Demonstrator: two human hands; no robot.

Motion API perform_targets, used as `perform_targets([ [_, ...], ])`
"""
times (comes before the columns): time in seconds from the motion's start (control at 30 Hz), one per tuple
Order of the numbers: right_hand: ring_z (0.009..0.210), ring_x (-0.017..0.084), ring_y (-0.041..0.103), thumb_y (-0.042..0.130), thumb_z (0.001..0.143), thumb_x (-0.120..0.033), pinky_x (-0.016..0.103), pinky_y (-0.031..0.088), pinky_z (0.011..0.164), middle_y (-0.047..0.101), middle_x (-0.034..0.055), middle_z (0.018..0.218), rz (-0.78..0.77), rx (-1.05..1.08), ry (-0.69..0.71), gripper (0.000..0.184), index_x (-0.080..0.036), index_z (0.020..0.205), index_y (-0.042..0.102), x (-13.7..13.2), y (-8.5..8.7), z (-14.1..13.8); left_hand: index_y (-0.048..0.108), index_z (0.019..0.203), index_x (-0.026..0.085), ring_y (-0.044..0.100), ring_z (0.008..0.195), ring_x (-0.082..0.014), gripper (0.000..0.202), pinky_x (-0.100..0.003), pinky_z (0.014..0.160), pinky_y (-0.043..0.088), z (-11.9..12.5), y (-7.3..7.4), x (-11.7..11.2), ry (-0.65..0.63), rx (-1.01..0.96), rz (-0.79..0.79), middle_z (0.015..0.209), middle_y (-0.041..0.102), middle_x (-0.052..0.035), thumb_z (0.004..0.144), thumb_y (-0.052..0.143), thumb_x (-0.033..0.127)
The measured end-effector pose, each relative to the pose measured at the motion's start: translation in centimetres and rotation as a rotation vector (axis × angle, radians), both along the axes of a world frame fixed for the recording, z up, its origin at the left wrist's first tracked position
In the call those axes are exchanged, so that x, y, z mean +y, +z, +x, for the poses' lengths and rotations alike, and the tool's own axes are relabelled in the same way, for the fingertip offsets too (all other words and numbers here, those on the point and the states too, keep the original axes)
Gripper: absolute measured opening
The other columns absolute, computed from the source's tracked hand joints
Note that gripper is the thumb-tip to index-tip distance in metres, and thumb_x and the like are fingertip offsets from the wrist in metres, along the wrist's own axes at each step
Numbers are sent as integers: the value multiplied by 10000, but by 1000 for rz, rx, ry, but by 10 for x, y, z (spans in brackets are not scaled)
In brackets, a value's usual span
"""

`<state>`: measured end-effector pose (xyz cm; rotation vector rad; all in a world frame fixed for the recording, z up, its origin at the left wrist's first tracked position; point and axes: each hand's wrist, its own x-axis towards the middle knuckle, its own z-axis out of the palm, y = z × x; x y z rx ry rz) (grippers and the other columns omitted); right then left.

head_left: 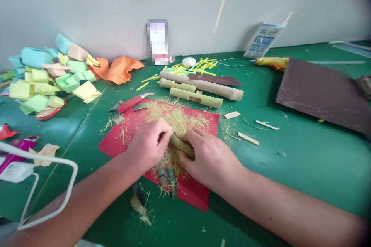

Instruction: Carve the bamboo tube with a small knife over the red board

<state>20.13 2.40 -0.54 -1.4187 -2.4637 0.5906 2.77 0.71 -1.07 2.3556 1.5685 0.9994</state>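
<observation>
Both my hands meet over a red sheet [199, 121] strewn with pale bamboo shavings on the green table. My right hand [210, 158] is closed round a short piece of bamboo [181, 144], holding it down on the sheet. My left hand [149, 144] is closed with its fingertips pinched at the near end of the same piece; whether a tool is in it I cannot make out. A red-handled knife [131, 103] lies at the sheet's far left corner, apart from both hands.
Three longer bamboo sticks [199, 87] lie behind the sheet. Folded coloured paper [49, 81] is heaped at the left, orange paper [120, 68] beside it. A brown sandpaper sheet [319, 92] lies at the right. Thin wood slivers [248, 138] and a white cable [43, 185] are nearby.
</observation>
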Motion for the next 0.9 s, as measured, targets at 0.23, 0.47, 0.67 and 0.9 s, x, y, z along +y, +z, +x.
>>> perform_targets([
  [0.23,653,140,489,536,761,-268,273,303,569,539,7,773,-14,10,-10,93,-195,751,480,2,0,-2,537,802,164,538,610,-98,80,-224,564,394,2,1,-1,-8,5,-22,703,592,3,882,525,157],
  [0.47,661,145,506,557,768,-282,274,324,569,550,13,791,-24,19,-15,109,-192,757,496,1,1,-1,538,812,164,529,590,-94,68,-222,548,387,2,1,-3,-23,10,-2,707,601,3,878,533,149],
  [0.67,725,165,546,558,781,-274,282,375,628,566,27,821,-53,27,-5,93,-184,803,546,3,1,-2,546,821,162,529,584,-94,60,-223,538,386,1,-1,-4,-27,13,12,699,592,6,880,536,156],
  [0.9,733,169,554,553,784,-266,285,382,633,575,33,836,-56,23,-1,92,-183,822,569,3,2,-2,546,829,167,544,599,-98,59,-228,553,401,1,-1,-3,-21,16,-9,707,599,6,885,529,164],
])
